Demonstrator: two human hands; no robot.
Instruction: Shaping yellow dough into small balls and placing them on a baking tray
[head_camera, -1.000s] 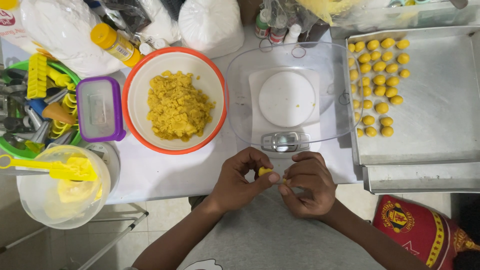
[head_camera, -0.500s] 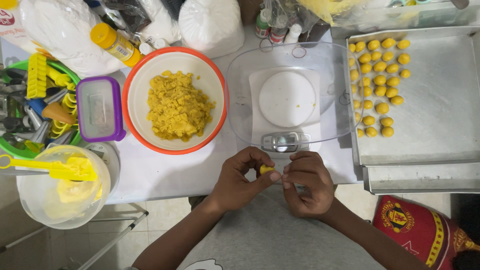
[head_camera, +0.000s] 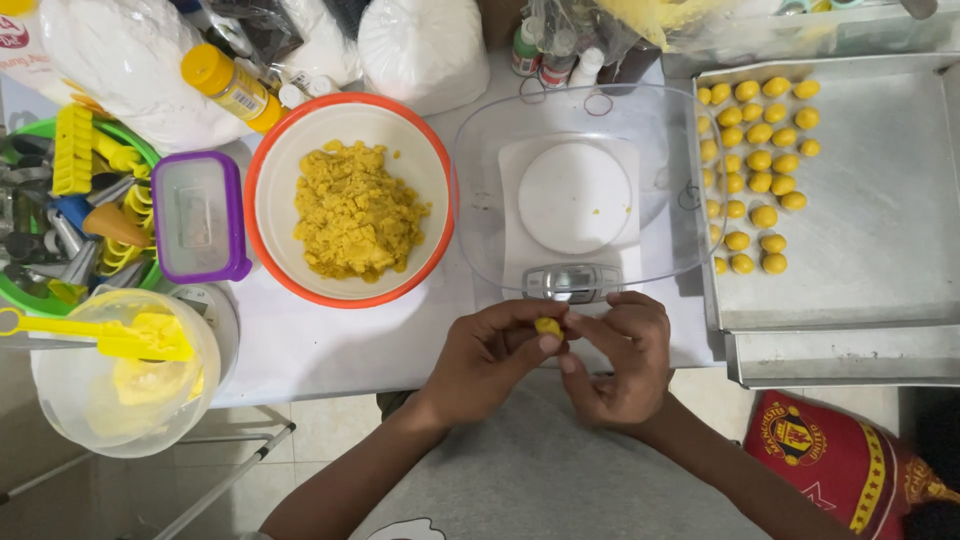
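Both hands are drawn together at the near edge of the table, pinching one small yellow dough piece (head_camera: 547, 326) between them. The left hand (head_camera: 490, 362) has its thumb and forefinger closed on the lump, and the right hand (head_camera: 620, 355) meets it from the other side, fingers curled in against the same piece.

Just beyond the knuckles sits a white kitchen scale (head_camera: 574, 215) with a clear plastic bowl (head_camera: 480, 170) resting on top of it. To the left of that stands an orange-rimmed bowl (head_camera: 262, 190) holding a heap of crumbly yellow dough (head_camera: 352, 220). Off to the right lies a metal baking tray (head_camera: 880, 200), with rows of rolled yellow dough balls (head_camera: 760, 160) gathered along its left side.

Further left are a small purple-lidded container (head_camera: 200, 215), a green basket of cutters and tools (head_camera: 60, 200), and a clear tub (head_camera: 120, 390) with a yellow spatula (head_camera: 100, 335) laid across it.
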